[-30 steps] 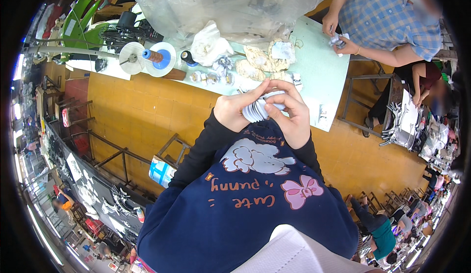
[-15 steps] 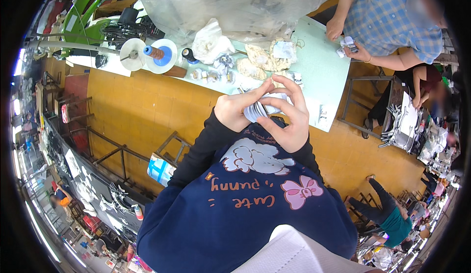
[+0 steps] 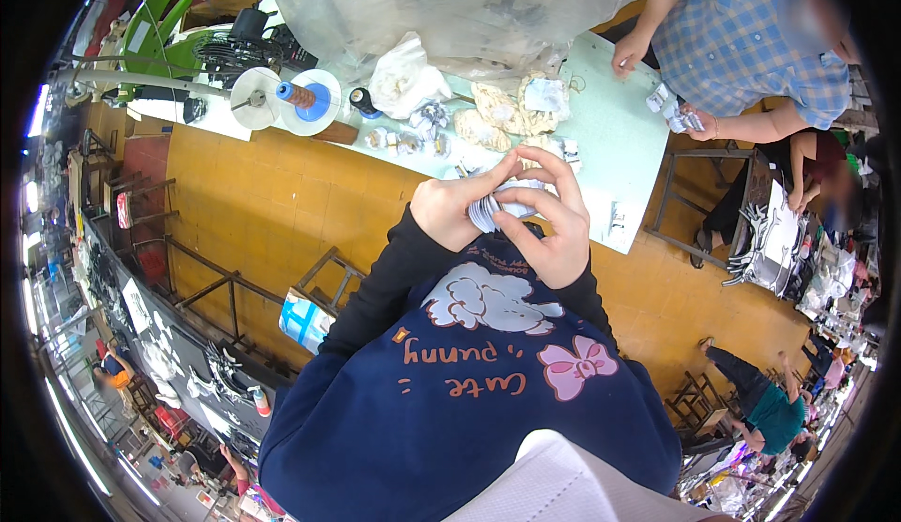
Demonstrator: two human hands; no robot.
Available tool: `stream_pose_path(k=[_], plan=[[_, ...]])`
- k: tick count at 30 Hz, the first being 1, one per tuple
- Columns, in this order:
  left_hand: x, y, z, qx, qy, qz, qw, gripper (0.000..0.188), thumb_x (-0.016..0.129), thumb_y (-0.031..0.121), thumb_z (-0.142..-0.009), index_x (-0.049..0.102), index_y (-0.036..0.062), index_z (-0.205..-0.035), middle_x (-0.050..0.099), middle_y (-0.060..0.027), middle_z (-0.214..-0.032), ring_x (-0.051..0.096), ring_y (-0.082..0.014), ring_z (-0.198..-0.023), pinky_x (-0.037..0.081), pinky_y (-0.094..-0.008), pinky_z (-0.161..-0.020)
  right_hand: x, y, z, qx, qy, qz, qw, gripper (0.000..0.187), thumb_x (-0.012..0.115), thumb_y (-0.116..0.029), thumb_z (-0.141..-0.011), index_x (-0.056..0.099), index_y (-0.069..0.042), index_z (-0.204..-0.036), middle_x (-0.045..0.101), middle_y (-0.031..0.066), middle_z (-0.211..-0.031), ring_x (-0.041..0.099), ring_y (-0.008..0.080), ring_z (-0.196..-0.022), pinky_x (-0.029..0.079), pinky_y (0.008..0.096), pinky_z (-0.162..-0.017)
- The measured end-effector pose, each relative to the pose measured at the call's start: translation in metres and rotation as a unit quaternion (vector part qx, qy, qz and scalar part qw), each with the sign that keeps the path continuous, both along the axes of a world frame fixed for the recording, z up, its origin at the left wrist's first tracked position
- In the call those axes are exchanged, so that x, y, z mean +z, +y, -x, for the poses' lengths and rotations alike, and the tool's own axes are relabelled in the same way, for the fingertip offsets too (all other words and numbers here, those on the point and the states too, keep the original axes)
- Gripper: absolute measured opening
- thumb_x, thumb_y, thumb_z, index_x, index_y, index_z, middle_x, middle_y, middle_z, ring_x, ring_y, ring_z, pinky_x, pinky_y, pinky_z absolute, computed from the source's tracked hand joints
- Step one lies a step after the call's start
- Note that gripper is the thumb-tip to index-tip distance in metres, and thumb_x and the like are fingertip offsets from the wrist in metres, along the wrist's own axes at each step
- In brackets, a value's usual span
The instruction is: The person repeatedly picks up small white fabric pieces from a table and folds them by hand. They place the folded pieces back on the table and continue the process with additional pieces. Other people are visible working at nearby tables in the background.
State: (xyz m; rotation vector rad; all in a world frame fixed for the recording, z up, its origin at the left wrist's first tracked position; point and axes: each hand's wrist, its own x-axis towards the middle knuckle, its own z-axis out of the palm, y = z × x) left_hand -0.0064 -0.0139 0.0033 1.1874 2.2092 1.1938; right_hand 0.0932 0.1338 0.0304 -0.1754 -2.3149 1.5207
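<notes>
The left hand (image 3: 445, 212) is clamped on a fanned stack of thin white labels (image 3: 482, 213), its thumb and fingers lying along the top. The right hand (image 3: 560, 240) meets the stack from the other side, index finger and thumb curled at the labels — whether they pinch one, I cannot tell. The stack is in front of the wearer's chest, at the near edge of the pale green tabletop (image 3: 615, 128), left of its near right corner, where a printed white sheet (image 3: 619, 224) lies.

Just beyond the hands, back from the near edge, are cream cloth bundles (image 3: 481, 130) with a pale stack of pieces (image 3: 546, 97) on top. Small wrapped rolls (image 3: 406, 142) line the near edge further left, with a bunched white bag (image 3: 405, 78) behind them. Toward the left end stand a black thread cone (image 3: 362, 102) and a brown thread spool (image 3: 298, 97) against a white disc. A large clear plastic sheet (image 3: 432, 15) covers the far edge. By the right edge — well apart from the wearer's hands — a co-worker in a blue checked shirt (image 3: 741, 38) holds a grey-and-white bundle (image 3: 674, 114).
</notes>
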Motion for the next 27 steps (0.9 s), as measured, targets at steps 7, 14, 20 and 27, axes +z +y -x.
stream_pose_path(k=[7,14,20,27], plan=[[-0.0022,0.0006,-0.0028,0.005,0.006,0.017,1.0,0.065,0.072,0.012,-0.076,0.05,0.0089,-0.137,0.068,-0.0095,-0.114,0.07,-0.0244,-0.093,0.056,-0.0287,-0.07,-0.0056,-0.0025,-0.0009,-0.018,-0.009,0.014,1.0,0.017,0.068,0.001,-0.076,0.069,-0.001,-0.093,0.051,0.0166,-0.129,0.06,0.0258,-0.102,0.05,0.0345,-0.083],[-0.006,0.0001,-0.0042,0.002,0.005,0.027,1.0,0.068,0.072,0.008,-0.073,0.049,0.0082,-0.137,0.068,-0.0088,-0.113,0.069,-0.0237,-0.094,0.056,-0.0288,-0.07,-0.0028,-0.001,-0.0041,0.013,-0.008,-0.015,1.0,0.021,0.071,-0.002,-0.072,0.069,-0.001,-0.093,0.051,0.0168,-0.13,0.059,0.0274,-0.104,0.051,0.0344,-0.084],[-0.0067,-0.0017,-0.0057,0.004,0.011,0.037,0.999,0.066,0.072,0.008,-0.073,0.051,0.008,-0.136,0.068,-0.0084,-0.113,0.069,-0.0236,-0.094,0.056,-0.0291,-0.071,-0.0024,-0.0029,-0.0038,0.015,-0.026,-0.011,0.999,0.023,0.072,0.0,-0.07,0.069,0.0,-0.092,0.051,0.0165,-0.131,0.06,0.0271,-0.104,0.052,0.0343,-0.082],[-0.0043,-0.0042,-0.0066,0.01,-0.004,0.043,0.999,0.067,0.074,0.012,-0.073,0.051,0.0075,-0.136,0.068,-0.0092,-0.113,0.069,-0.0241,-0.096,0.056,-0.03,-0.074,-0.006,-0.0069,-0.0048,-0.018,-0.023,0.004,1.0,0.022,0.07,0.003,-0.07,0.068,-0.001,-0.091,0.054,0.0165,-0.127,0.063,0.0268,-0.098,0.052,0.0349,-0.081]])
